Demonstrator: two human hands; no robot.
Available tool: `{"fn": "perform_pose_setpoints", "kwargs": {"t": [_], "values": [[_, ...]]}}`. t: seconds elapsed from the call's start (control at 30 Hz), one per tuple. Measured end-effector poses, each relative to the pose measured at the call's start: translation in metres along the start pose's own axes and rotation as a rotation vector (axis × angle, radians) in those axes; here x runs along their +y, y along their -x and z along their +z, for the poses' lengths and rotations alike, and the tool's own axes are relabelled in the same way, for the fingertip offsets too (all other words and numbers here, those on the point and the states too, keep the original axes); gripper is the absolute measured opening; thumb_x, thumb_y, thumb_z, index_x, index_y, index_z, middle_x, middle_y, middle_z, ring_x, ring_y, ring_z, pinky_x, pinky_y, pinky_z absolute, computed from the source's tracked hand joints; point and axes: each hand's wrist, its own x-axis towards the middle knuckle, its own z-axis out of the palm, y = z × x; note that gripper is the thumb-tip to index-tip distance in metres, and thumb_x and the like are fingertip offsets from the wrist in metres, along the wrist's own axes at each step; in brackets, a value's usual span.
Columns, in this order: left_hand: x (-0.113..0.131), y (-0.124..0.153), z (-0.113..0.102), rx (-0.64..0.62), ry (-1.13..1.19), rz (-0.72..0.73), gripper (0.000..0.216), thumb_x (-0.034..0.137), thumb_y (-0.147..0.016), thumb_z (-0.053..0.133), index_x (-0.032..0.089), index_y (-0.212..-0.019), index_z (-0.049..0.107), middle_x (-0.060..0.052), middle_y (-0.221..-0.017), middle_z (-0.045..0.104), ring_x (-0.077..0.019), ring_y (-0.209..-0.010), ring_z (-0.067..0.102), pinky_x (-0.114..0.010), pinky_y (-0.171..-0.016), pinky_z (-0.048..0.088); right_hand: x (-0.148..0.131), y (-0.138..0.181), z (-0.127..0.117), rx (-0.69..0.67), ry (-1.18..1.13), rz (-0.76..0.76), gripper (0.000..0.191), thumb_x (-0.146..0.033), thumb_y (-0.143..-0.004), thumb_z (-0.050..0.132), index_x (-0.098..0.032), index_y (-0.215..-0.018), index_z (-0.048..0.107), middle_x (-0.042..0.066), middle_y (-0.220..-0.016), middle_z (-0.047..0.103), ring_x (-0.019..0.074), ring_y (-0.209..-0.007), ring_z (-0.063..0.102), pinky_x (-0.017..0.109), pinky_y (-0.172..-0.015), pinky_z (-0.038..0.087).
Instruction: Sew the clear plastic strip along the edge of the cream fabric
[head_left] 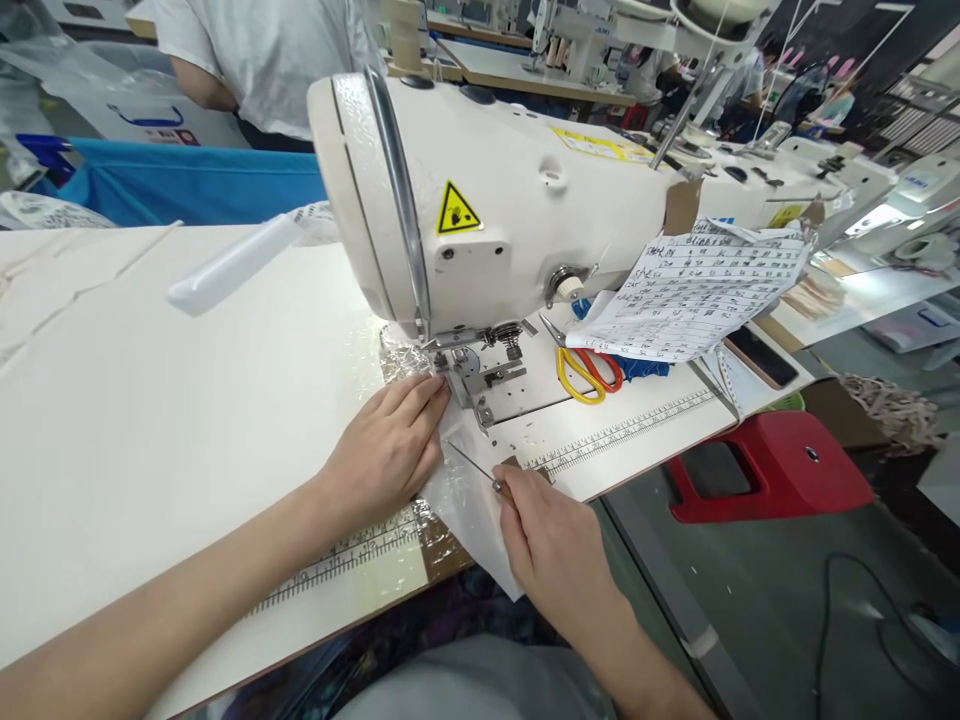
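Note:
My left hand [390, 440] lies at the needle area of a white sewing machine [510, 210], fingers closed together and pressing on a piece of thin white fabric [469, 500]. The fabric runs from the presser foot [461, 375] down over the table's front edge. My right hand [551, 540] is closed around the handle of an awl [474, 465]. Its thin metal point is directed left, over the fabric and towards my left fingers. Most of the awl's handle is hidden inside my right hand.
Yellow-and-red-handled scissors [589, 375] lie right of the needle, partly under a handwritten sheet [690, 290]. A phone [760, 357] rests near the table's right end. A red stool [787, 465] stands below. A blue cloth bin [195, 180] and another person [262, 60] are behind.

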Motion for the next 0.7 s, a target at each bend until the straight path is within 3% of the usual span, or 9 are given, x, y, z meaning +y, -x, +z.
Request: {"fn": "perform_pose_setpoints", "kwargs": {"t": [0.37, 0.7], "values": [[0.008, 0.007, 0.000, -0.018, -0.059, 0.041, 0.050, 0.024, -0.098, 0.029, 0.003, -0.137, 0.051, -0.020, -0.143, 0.053, -0.0321, -0.137, 0.043, -0.051, -0.116, 0.031, -0.006, -0.009, 0.001, -0.039, 0.017, -0.016, 0.029, -0.007, -0.092, 0.045, -0.014, -0.116, 0.058, 0.006, -0.089, 0.069, 0.0203, -0.075, 0.068, 0.028, -0.057, 0.047], [0.011, 0.006, -0.004, -0.014, -0.083, 0.048, 0.050, 0.023, -0.098, 0.029, 0.001, -0.135, 0.055, -0.019, -0.139, 0.057, -0.0306, -0.131, 0.049, -0.049, -0.114, 0.032, -0.007, -0.020, 0.005, -0.017, 0.003, -0.022, 0.030, -0.006, -0.091, 0.044, -0.015, -0.116, 0.058, 0.006, -0.094, 0.072, 0.0208, -0.075, 0.069, 0.028, -0.056, 0.045]]}}
